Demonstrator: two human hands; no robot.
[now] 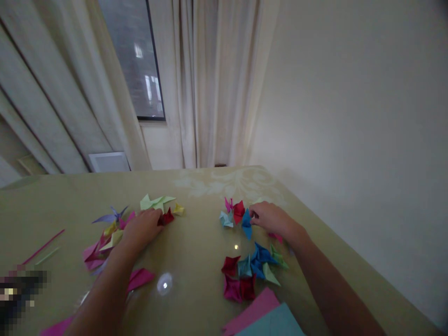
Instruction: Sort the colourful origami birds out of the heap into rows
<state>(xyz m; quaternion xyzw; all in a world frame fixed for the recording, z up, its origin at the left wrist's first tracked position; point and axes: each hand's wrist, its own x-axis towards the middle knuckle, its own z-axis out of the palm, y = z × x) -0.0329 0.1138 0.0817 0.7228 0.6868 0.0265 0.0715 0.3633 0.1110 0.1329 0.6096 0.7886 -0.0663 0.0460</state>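
Observation:
My left hand [145, 225] is over the left group of origami, its bent fingertips closed at a small red folded paper piece [168, 216]. Close by lie a pale green paper crane [156, 202], a small yellow folded piece [178, 209] and a purple paper crane [111, 216]. On the right, the fingers of my right hand [269, 217] pinch the edge of a blue folded paper piece [247, 224]. Against it sit a red folded piece [238, 212], a light blue one [226, 219] and a pink one [228, 204]. My hands partly cover the pieces beneath them.
Nearer me are several more folded papers, including a blue piece [262, 255] and a dark red one [231, 265]. Pink [257, 310] and light blue sheets [275, 323] lie at the front. A pink stick [44, 246] rests left. A wall [367, 140] borders the table's right side.

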